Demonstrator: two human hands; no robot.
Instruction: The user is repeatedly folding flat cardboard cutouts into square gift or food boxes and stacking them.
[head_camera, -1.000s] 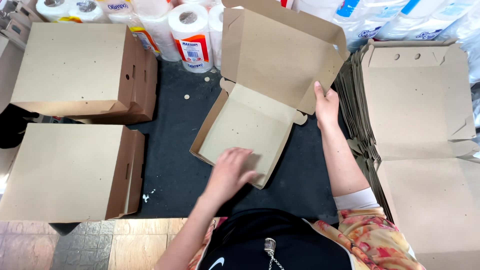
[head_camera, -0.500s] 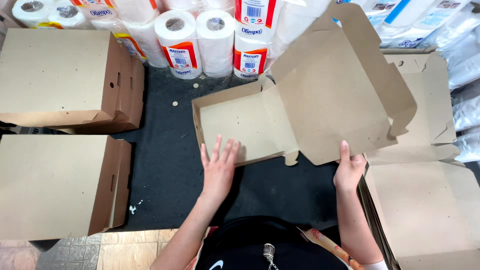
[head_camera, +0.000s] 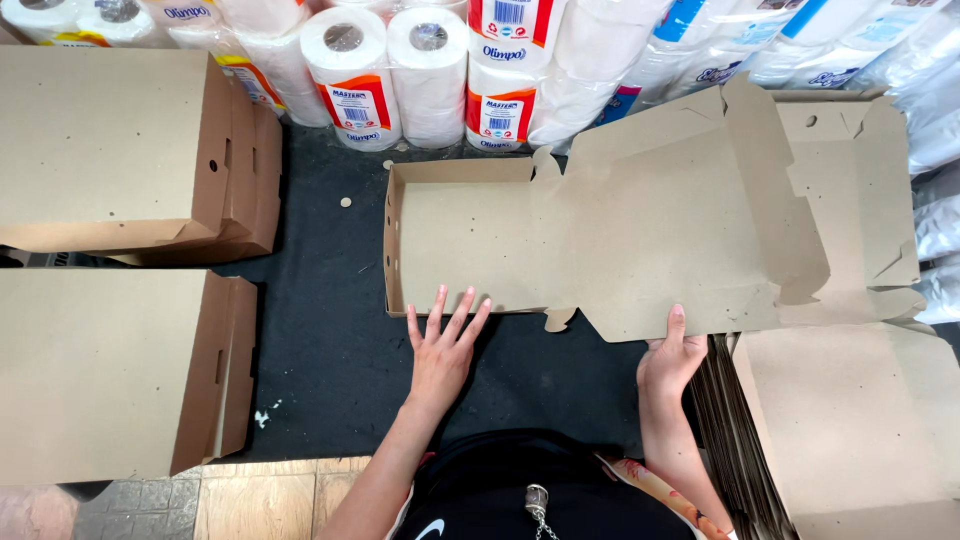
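A half-folded brown cardboard box (head_camera: 600, 235) lay opened flat near the middle of the black-topped table (head_camera: 320, 350), its tray part to the left. The left hand (head_camera: 443, 350) rested with fingers (head_camera: 437, 305) spread apart on the tray's near wall. The right hand (head_camera: 670, 360) pinched the lid flap's near edge, fingers clamped on the cardboard, beside a stack of flat brown blanks (head_camera: 850, 430) at the table's right edge.

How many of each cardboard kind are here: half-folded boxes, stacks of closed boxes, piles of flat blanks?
Half-folded box: 1
Stacks of closed boxes: 2
Piles of flat blanks: 2
Total: 5
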